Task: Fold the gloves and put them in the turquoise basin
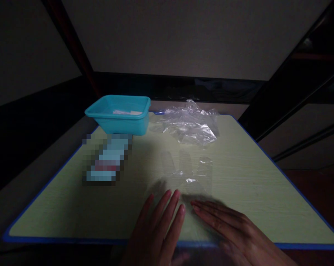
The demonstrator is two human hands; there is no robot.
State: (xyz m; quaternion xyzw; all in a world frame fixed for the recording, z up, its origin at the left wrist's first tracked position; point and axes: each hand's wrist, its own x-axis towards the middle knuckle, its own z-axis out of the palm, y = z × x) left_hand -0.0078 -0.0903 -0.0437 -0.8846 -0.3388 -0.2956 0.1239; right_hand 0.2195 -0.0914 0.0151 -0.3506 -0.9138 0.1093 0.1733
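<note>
My left hand (158, 229) lies flat near the table's front edge, fingers stretched out and slightly apart. My right hand (230, 231) lies flat beside it, fingers together and pointing left, resting on the cuff end of a clear plastic glove (187, 173). The glove is spread flat on the table just beyond my fingertips, its fingers pointing away from me. Neither hand grips anything.
The table (252, 177) is pale green with a blue rim. A teal plastic basin (119, 114) stands at the back left with something white inside. A heap of crumpled clear plastic (190, 125) lies at the back centre. A blurred packet (107, 159) sits before the basin.
</note>
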